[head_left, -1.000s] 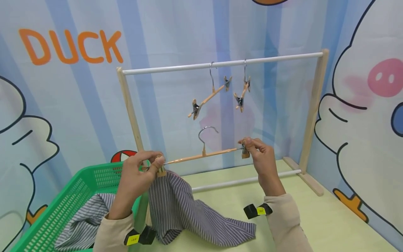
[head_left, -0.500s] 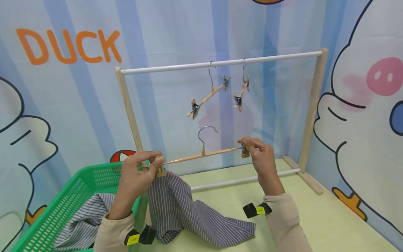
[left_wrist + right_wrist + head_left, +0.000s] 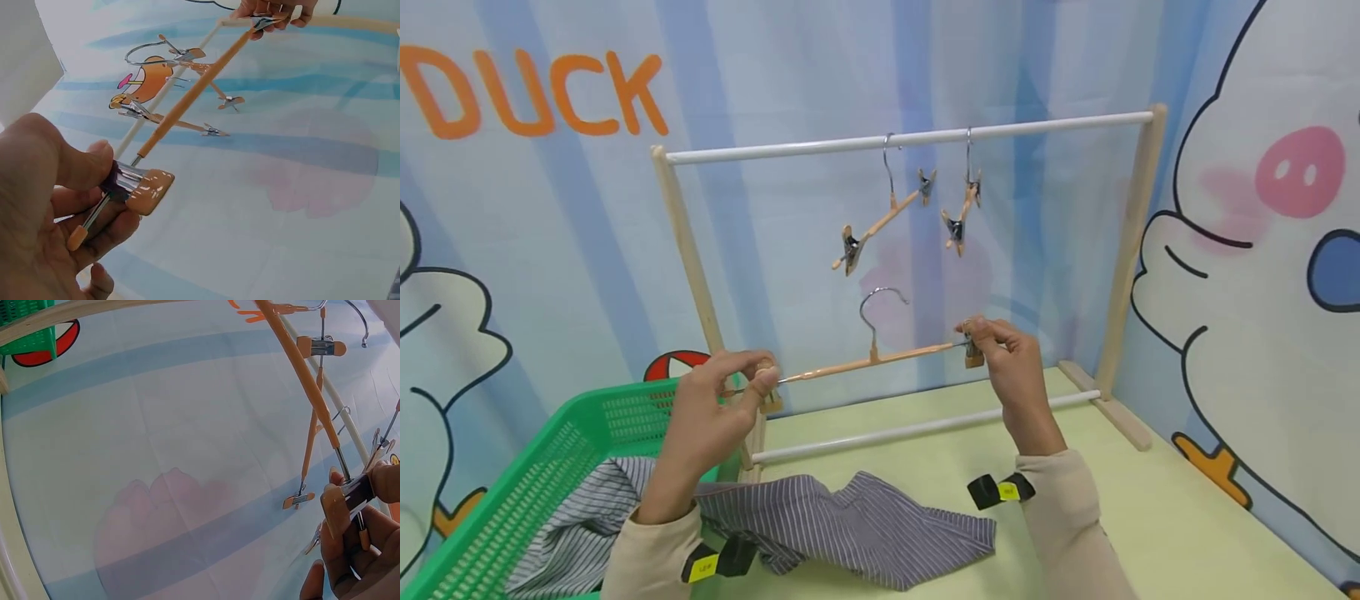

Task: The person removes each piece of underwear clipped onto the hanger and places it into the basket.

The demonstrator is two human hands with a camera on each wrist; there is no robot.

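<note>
A wooden clip hanger point(image 3: 831, 369) with a metal hook is held level between my two hands. My left hand point(image 3: 711, 412) pinches the clip point(image 3: 147, 190) at its left end between thumb and fingers. At the other end my right hand point(image 3: 1017, 367) pinches the second clip point(image 3: 337, 509). Neither clip has cloth in it. Below the hanger, a dark striped garment point(image 3: 865, 521) lies crumpled on the table, its left part passing behind my left wrist.
A green basket point(image 3: 542, 467) at the left holds another striped garment point(image 3: 591, 508). Behind my hands stands a rack with a white top rail point(image 3: 820, 147) and wooden posts. Two clip hangers point(image 3: 891, 215) hang from the rail.
The striped garment has come off the left clip and dropped to the table. Both hands keep their pinch on the clips. The head view has shifted slightly.
</note>
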